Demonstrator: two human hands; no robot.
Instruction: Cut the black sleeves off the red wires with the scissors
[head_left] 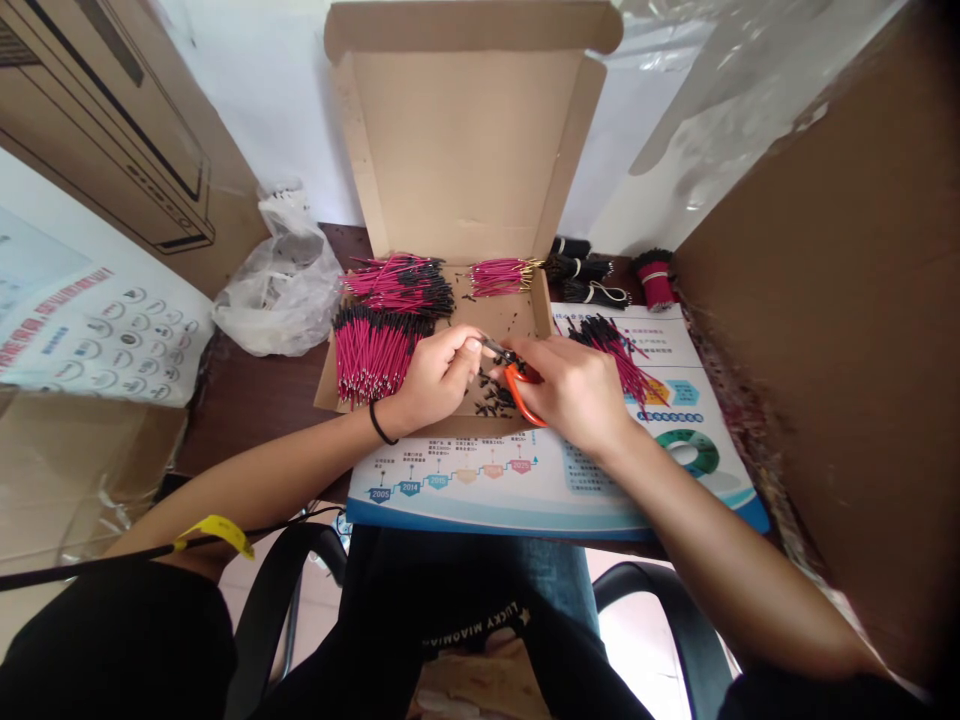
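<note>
My right hand (581, 390) is closed around scissors with orange handles (523, 395), their dark blades pointing left toward my other hand. My left hand (442, 375) has thumb and forefinger pressed together right at the blade tips; whatever is between them is too small to make out. Both hands are over an open cardboard box (435, 428). Inside, at the left, lie a pile of magenta wires with black ends (379, 355) and another such pile (397, 285) behind it. A smaller bunch of magenta wires (501, 277) lies at the back right. Small black pieces (491, 402) are scattered beneath my hands.
More magenta and black wires (611, 350) lie on a printed sheet (465, 500) right of the box. Behind are banded black bundles (581, 270) and a red bundle (656, 282). A plastic bag (281, 290) stands left; a cardboard wall (840, 300) closes the right side.
</note>
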